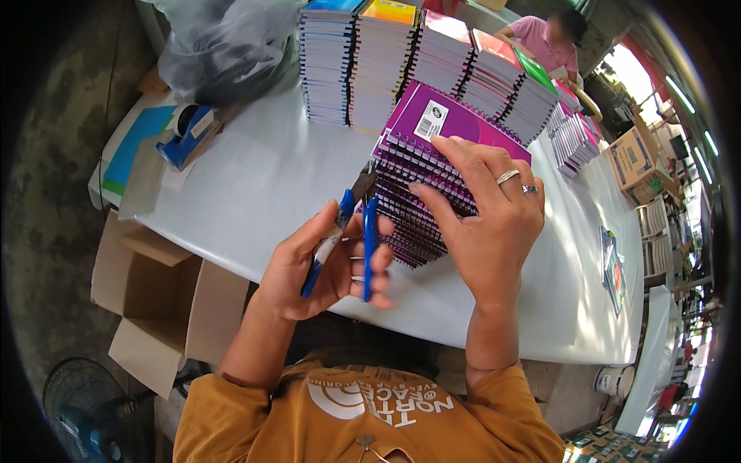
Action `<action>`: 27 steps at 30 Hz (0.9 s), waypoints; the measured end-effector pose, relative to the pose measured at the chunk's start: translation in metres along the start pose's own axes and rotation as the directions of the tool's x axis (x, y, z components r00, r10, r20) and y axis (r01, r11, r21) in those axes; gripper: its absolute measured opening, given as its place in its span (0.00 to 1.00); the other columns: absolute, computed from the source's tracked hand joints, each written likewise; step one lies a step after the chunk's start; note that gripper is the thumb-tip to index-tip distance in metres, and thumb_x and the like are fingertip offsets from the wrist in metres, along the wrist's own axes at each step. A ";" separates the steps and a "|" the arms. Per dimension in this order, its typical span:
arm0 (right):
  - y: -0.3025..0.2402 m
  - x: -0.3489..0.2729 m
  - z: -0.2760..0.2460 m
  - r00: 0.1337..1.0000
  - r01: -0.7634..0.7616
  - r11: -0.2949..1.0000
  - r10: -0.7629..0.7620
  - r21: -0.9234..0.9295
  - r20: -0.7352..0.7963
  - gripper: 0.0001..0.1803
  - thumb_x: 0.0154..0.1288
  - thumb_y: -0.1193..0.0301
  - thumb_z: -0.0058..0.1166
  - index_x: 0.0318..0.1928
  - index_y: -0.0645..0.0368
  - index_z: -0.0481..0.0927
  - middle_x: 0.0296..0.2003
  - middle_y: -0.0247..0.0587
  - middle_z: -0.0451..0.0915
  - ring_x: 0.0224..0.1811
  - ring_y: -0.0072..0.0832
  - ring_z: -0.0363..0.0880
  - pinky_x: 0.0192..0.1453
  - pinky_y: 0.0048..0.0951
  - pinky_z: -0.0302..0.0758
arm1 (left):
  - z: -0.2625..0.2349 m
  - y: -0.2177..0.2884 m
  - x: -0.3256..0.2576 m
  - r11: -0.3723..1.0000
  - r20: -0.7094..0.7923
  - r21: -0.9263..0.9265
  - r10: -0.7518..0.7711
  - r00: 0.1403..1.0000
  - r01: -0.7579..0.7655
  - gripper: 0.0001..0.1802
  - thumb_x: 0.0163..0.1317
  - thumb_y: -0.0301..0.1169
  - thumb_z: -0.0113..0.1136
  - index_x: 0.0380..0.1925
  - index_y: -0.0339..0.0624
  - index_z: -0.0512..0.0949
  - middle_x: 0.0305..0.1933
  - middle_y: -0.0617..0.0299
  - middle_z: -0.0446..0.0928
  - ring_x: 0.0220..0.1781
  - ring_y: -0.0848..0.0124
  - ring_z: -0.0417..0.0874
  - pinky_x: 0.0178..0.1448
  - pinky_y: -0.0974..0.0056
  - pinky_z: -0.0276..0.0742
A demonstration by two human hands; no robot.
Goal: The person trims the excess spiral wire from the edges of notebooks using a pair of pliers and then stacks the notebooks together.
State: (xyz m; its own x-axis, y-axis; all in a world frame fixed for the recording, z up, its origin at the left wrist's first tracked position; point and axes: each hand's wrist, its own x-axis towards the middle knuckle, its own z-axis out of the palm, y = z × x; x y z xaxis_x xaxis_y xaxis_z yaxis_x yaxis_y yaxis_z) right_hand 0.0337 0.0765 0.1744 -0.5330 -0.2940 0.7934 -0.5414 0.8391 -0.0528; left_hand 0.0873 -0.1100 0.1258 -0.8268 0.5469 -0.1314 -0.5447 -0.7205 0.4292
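A stack of purple spiral-bound notebooks [471, 123] stands on the table in front of me, a white barcode label on the top cover. In my left hand [324, 258] are blue-handled pliers [370, 239], their handles spread. Their dark jaws meet the left end of a black wire binding near the top of the stack. My right hand [494, 204], with rings on it, rests on the stack's near side. Its thumb and index finger are apart, touching the top notebooks by the bindings. Its other fingers are bent over the purple cover.
Tall stacks of spiral notebooks [328, 73] in several colours line the table's far side. A blue tape dispenser [184, 139] and a grey plastic bag [228, 54] sit at the left. An open cardboard box [208, 309] and a fan [93, 417] stand below. A person in pink [540, 38] sits beyond.
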 end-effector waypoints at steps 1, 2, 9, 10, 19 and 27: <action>0.000 -0.001 0.000 1.000 0.001 1.000 -0.001 0.006 -0.003 0.24 0.40 0.63 0.69 0.43 0.42 0.81 0.38 0.20 0.78 0.38 0.24 0.74 0.42 0.28 0.65 | -0.009 0.003 0.003 1.000 0.177 -0.028 0.015 0.984 -0.010 0.29 0.71 0.52 0.34 0.52 0.35 0.68 0.34 0.56 0.72 0.29 0.67 0.75 0.42 0.58 0.77; 0.000 -0.002 0.000 1.000 -0.004 1.000 0.004 0.000 -0.006 0.24 0.40 0.63 0.69 0.44 0.42 0.81 0.39 0.19 0.78 0.38 0.25 0.74 0.42 0.28 0.65 | -0.009 -0.001 0.003 0.906 -0.012 0.410 0.124 0.992 -0.108 0.28 0.71 0.51 0.35 0.51 0.35 0.68 0.34 0.57 0.71 0.29 0.68 0.74 0.41 0.60 0.75; -0.005 -0.002 -0.003 0.999 -0.004 0.996 0.008 -0.087 0.043 0.27 0.40 0.64 0.69 0.47 0.41 0.80 0.42 0.19 0.77 0.39 0.25 0.73 0.43 0.29 0.65 | -0.008 -0.008 0.006 0.680 -0.080 0.723 0.260 0.962 -0.123 0.30 0.69 0.54 0.37 0.55 0.38 0.67 0.42 0.55 0.75 0.41 0.66 0.78 0.44 0.60 0.73; -0.006 -0.001 -0.006 0.997 -0.001 0.992 0.011 -0.124 0.076 0.28 0.40 0.64 0.69 0.47 0.40 0.80 0.42 0.19 0.76 0.40 0.25 0.73 0.43 0.29 0.65 | -0.009 -0.007 0.005 0.808 -0.050 0.580 0.169 0.984 -0.109 0.32 0.69 0.55 0.36 0.55 0.38 0.67 0.42 0.54 0.75 0.42 0.65 0.79 0.45 0.59 0.74; -0.002 -0.003 -0.001 0.998 0.021 0.993 -0.014 -0.118 0.055 0.31 0.38 0.64 0.70 0.49 0.39 0.79 0.44 0.18 0.75 0.41 0.24 0.71 0.45 0.30 0.62 | 0.005 -0.018 0.007 -0.006 -0.086 0.994 0.567 0.819 0.109 0.27 0.70 0.51 0.38 0.50 0.37 0.68 0.40 0.56 0.78 0.40 0.64 0.81 0.43 0.60 0.74; -0.004 -0.004 -0.001 0.996 0.043 0.976 -0.024 -0.215 0.091 0.37 0.32 0.62 0.73 0.51 0.39 0.77 0.45 0.18 0.73 0.42 0.24 0.69 0.44 0.30 0.61 | -0.016 -0.008 0.005 0.984 -0.029 0.180 0.003 1.000 0.003 0.34 0.69 0.56 0.34 0.56 0.37 0.67 0.41 0.52 0.75 0.41 0.61 0.79 0.47 0.56 0.77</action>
State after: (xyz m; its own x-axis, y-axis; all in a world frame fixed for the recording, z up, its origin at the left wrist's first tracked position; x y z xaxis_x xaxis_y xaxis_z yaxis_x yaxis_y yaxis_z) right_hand 0.0386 0.0753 0.1719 -0.5768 -0.3540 0.7361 -0.4112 0.9045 0.1128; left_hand 0.0847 -0.1085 0.1075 -0.8319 0.5326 -0.1557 -0.5128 -0.6307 0.5825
